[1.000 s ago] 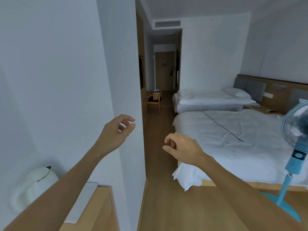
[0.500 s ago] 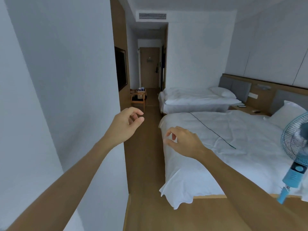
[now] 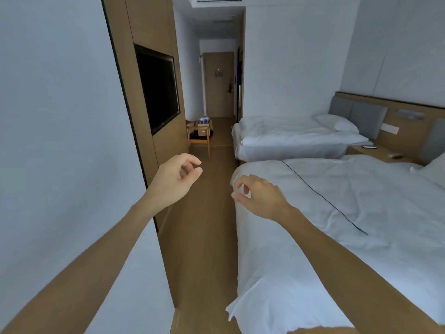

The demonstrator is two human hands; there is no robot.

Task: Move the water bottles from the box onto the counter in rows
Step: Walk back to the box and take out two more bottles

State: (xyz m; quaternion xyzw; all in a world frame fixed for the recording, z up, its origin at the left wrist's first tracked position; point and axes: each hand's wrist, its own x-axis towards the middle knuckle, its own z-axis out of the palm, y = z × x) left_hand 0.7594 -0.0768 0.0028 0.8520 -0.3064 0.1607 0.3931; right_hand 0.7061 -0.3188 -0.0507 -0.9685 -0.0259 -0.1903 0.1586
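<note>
Far down the room a cardboard box (image 3: pixel 202 132) sits on a wooden chair (image 3: pixel 199 138), with something blue and white (image 3: pixel 203 121) showing at its top; it is too small to tell as bottles. No counter is in view. My left hand (image 3: pixel 174 180) and my right hand (image 3: pixel 258 196) are both raised in front of me over the wooden floor, fingers loosely curled, holding nothing. Both are far from the box.
A white wall (image 3: pixel 60 141) and a wooden panel with a black TV (image 3: pixel 157 89) run along the left. Two white beds, the near bed (image 3: pixel 337 225) and the far bed (image 3: pixel 293 138), fill the right. A wooden-floor aisle (image 3: pixel 207 225) leads to the chair and a door (image 3: pixel 219 84).
The view has moved forward and past the wall corner. The kettle, the counter edge and the blue fan have left the view; the TV panel and chair look closer. Both hands stay raised and empty.
</note>
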